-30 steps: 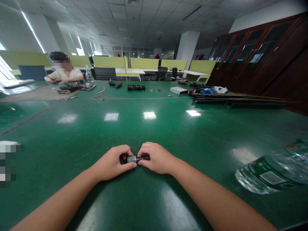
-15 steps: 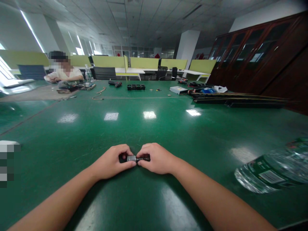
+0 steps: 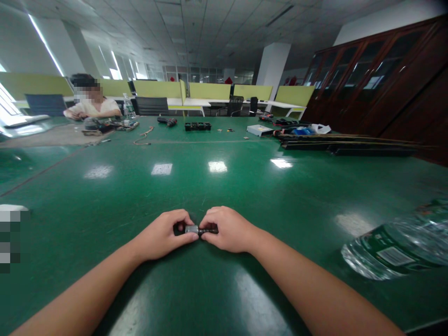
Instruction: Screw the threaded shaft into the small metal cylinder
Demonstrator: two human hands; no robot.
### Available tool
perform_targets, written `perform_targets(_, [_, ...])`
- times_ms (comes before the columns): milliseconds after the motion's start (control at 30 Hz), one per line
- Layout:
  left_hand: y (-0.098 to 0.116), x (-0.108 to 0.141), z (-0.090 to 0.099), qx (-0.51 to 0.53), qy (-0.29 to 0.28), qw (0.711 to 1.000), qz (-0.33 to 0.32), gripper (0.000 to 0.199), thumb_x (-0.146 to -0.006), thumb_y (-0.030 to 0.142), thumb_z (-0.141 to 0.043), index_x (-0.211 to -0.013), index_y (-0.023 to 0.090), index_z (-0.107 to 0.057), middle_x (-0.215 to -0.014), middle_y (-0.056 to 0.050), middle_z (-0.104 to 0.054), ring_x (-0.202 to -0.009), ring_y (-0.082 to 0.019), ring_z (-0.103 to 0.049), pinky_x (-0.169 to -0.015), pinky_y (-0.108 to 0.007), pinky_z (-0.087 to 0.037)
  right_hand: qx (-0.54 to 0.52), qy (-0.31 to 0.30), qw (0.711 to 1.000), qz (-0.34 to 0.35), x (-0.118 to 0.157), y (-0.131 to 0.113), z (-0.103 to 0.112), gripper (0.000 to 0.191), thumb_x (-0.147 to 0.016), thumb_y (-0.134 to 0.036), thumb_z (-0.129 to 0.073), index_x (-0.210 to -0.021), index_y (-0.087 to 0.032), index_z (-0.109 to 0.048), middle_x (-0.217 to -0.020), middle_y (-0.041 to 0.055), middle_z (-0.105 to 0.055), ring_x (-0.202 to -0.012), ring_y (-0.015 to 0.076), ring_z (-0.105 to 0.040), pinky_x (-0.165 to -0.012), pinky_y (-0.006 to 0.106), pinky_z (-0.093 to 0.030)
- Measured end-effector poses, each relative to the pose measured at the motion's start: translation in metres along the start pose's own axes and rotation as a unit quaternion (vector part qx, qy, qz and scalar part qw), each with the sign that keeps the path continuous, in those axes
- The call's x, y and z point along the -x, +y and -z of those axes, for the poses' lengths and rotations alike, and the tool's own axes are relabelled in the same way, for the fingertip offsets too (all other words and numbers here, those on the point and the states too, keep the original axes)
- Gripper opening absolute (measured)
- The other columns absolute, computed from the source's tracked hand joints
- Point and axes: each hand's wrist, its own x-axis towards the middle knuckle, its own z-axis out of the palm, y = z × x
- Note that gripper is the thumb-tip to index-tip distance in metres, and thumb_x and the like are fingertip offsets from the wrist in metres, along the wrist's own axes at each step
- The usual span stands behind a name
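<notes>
A small metal part, with a silver cylinder (image 3: 191,229) on its left and a thin dark shaft (image 3: 209,231) on its right, lies level between my hands, low over the green table (image 3: 224,186). My left hand (image 3: 164,235) pinches the silver cylinder between thumb and fingers. From the other side, my right hand (image 3: 227,229) has thumb and fingers closed on the dark shaft. The fingertips of both hands nearly meet where cylinder and shaft join. The shaft's right end is partly hidden in my right hand.
A large clear bottle (image 3: 395,249) lies at the right. Black strips (image 3: 350,144), a grey box (image 3: 259,130), a black block (image 3: 198,126) and a power tool (image 3: 167,122) are along the far side. A person (image 3: 93,102) sits at the far left. A white object (image 3: 12,207) shows at the left edge.
My right hand has shifted very slightly upward in the picture. Both hands keep their hold on the metal part.
</notes>
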Motion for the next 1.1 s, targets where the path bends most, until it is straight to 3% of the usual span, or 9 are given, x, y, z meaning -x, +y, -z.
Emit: perform_targets(1100, [-0.002,0.002,-0.001,0.012,-0.004,1.000,0.009,0.023,-0.085,0.042,-0.063,-0.088,0.019,-0.064,-0.083,-0.001,-0.064,-0.076,-0.017,-0.058,-0.069,-0.026,-0.043,-0.022,-0.033,0.998,-0.038,0.006,0.005,0.016,0.011,-0.072,-0.019,-0.068,-0.083,-0.017,-0.072,-0.075,0.0012,-0.064,-0.068,0.0118,-0.055,-0.062,0.023,-0.040])
